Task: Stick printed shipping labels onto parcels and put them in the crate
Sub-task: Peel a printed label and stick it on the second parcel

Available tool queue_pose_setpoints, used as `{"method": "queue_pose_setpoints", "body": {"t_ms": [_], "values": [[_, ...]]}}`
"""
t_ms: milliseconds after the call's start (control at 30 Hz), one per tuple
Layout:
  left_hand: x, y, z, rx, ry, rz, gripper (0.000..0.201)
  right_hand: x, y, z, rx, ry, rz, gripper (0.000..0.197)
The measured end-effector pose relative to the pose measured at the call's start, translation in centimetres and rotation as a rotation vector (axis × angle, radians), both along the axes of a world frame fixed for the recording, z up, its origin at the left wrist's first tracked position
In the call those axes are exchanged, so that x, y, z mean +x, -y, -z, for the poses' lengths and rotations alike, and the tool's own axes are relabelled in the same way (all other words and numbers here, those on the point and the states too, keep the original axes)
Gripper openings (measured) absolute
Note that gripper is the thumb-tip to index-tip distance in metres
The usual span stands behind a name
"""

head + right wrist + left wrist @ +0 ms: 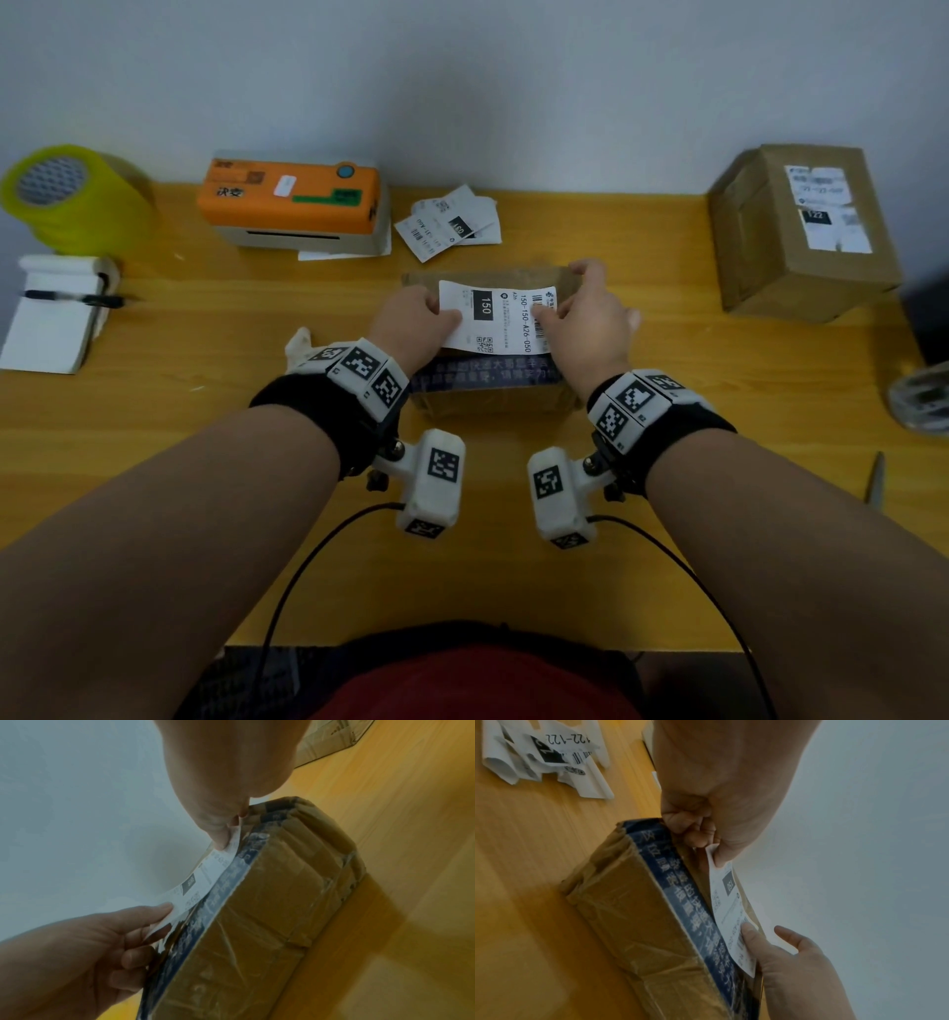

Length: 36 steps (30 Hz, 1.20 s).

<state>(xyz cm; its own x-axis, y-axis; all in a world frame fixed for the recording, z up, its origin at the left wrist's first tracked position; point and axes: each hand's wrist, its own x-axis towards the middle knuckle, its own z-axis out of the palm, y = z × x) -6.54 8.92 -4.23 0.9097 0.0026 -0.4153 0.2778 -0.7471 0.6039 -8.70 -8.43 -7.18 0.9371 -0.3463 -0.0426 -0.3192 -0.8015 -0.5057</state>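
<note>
A brown cardboard parcel (493, 398) with a dark blue printed tape strip lies on the table in front of me. A white shipping label (495, 318) marked "150" is stretched over its top face. My left hand (447, 313) pinches the label's left end, and my right hand (552, 313) pinches the right end by the barcode. In the left wrist view the left hand (713, 852) grips the label (729, 902) above the parcel (634, 902). The right wrist view has the right hand (227, 839) holding the label (200, 882), which bows slightly above the parcel (270, 912). No crate is in view.
On the wooden table (205, 411) an orange label printer (290, 205) stands at the back, with loose printed labels (452, 221) beside it. A yellow tape roll (72, 200) and a notepad with a pen (51, 318) sit left. A larger labelled carton (801, 231) stands right.
</note>
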Motion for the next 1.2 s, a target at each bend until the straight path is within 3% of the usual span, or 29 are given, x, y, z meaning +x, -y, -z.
{"method": "queue_pose_setpoints", "body": {"t_ms": [100, 167, 267, 333, 567, 667, 833, 1033, 1200], "values": [[-0.1, -0.1, 0.2, -0.019, 0.004, -0.012, 0.022, -0.4, 0.2, -0.2, -0.225, 0.058, -0.075, 0.059], [-0.2, -0.2, 0.2, -0.025, 0.018, -0.013, 0.022, -0.7, 0.0, -0.3, -0.348, 0.047, -0.239, 0.065], [-0.3, -0.2, 0.4, -0.056, 0.02, -0.019, 0.022, -1.3, -1.4, 0.5, -0.421, -0.164, -0.631, 0.077], [-0.2, -0.2, 0.5, -0.056, 0.017, -0.02, 0.021, -1.5, -1.5, 0.9, -0.413, -0.276, -0.708, 0.081], [0.1, -0.7, 1.0, -0.095, -0.024, -0.025, 0.02, -2.1, 2.1, 0.0, -0.557, -0.365, -0.614, 0.093], [-0.1, -0.8, 1.2, -0.104, -0.007, -0.014, 0.019, -2.2, 0.1, 0.2, -0.531, -0.334, -0.591, 0.096], [-0.5, -0.9, 1.4, -0.156, 0.022, -0.014, 0.021, -2.1, -3.6, 1.0, -0.425, -0.306, -0.7, 0.086], [-0.6, -1.1, 1.7, -0.171, 0.07, 0.003, 0.025, -2.5, 0.8, 0.8, -0.458, -0.332, -0.606, 0.085], [-1.4, -1.9, 2.1, -0.292, 0.079, -0.008, 0.025, -2.9, -0.7, 0.6, -0.467, -0.328, -0.567, 0.099]]}}
